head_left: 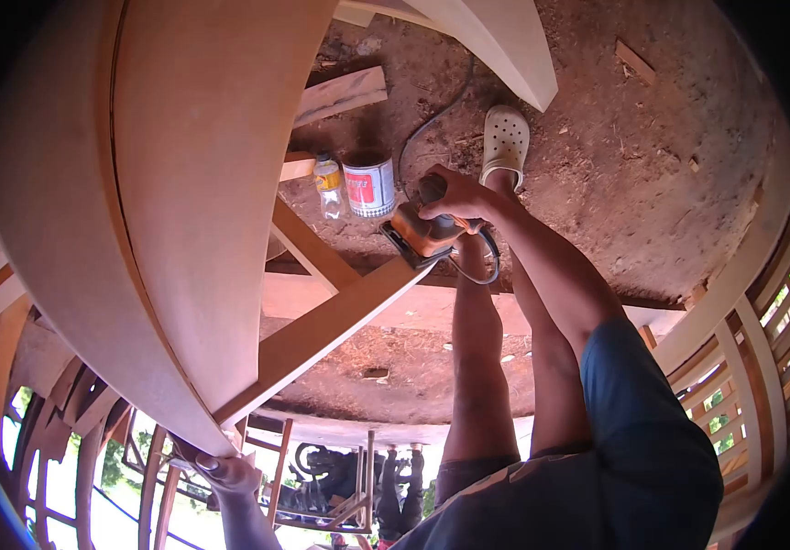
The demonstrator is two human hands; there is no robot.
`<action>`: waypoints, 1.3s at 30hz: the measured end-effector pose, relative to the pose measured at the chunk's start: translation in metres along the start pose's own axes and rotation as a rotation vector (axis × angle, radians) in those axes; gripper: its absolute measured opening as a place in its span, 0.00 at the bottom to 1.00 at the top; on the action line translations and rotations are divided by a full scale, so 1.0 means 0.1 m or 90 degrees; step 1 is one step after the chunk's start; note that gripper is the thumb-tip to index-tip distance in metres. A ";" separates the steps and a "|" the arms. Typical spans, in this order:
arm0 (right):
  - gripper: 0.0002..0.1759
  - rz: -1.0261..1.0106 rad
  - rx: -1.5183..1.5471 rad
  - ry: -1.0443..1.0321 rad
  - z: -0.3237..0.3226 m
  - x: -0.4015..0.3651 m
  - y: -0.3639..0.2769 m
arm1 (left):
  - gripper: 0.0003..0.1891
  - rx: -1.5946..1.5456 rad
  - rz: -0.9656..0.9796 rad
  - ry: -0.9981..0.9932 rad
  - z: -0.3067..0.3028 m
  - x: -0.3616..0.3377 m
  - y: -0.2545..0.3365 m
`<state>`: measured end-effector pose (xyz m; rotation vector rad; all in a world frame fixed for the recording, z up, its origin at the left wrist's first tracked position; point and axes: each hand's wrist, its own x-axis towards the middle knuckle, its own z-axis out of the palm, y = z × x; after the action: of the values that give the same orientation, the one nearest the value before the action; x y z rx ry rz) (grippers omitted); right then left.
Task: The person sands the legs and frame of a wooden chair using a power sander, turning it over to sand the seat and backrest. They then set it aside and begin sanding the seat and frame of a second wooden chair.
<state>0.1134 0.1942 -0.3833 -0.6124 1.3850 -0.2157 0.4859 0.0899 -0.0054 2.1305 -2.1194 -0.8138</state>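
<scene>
My right hand (pixel 455 194) is wrapped round the top of an orange and black electric sander (pixel 421 231). The sander's flat pad rests on the end of a pale wooden bar (pixel 331 330). At the bottom, my left hand (pixel 230 472) is closed on the lower corner of a large curved wooden panel (pixel 184 183), close to where the bar meets it. The fingertips of that hand are partly hidden. A power cord (pixel 494 266) loops from the sander, and a dark cable runs along the floor behind it.
A clear plastic bottle (pixel 329 188) with a yellow label and a paint tin (pixel 369 188) stand beside the bar. Wood offcuts (pixel 340 96) lie on the earth floor. Slatted wooden furniture (pixel 743 385) stands at right. One foot wears a pale clog (pixel 505 142).
</scene>
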 end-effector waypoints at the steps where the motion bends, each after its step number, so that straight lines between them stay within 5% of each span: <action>1: 0.48 -0.002 -0.002 0.015 -0.02 0.02 0.09 | 0.51 0.004 0.004 0.004 0.02 0.03 0.08; 6: 0.40 0.005 0.023 -0.052 0.00 -0.61 -0.81 | 0.50 -0.003 -0.014 -0.003 0.05 0.05 0.17; 7: 0.40 -0.008 0.027 -0.056 0.04 -0.61 -0.85 | 0.51 -0.037 0.002 -0.091 -0.07 0.05 0.11; 10: 0.40 -0.021 0.029 -0.055 -0.01 -0.50 -0.76 | 0.51 -0.124 -0.077 -0.088 -0.13 -0.05 0.02; 13: 0.42 0.011 -0.017 -0.002 -0.04 -0.04 -0.11 | 0.50 -0.098 -0.027 -0.016 0.05 0.06 0.20; 16: 0.43 -0.001 -0.002 -0.009 -0.08 -0.10 -0.11 | 0.49 0.046 0.066 -0.074 0.02 0.17 0.31; 22: 0.43 -0.080 0.018 -0.054 0.03 -0.62 -0.85 | 0.51 0.058 0.036 -0.103 0.03 0.22 0.49; 29: 0.47 -0.037 0.017 0.001 -0.03 0.04 0.17 | 0.51 0.028 0.042 -0.065 0.13 0.28 0.56; 39: 0.40 -0.057 -0.031 -0.038 0.14 -1.17 -1.82 | 0.50 0.074 0.144 -0.068 0.16 0.44 0.82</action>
<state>0.1421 0.1044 -0.1879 -0.7177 1.3096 -0.2343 0.4016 0.0476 -0.0034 1.8853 -2.4615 -0.8157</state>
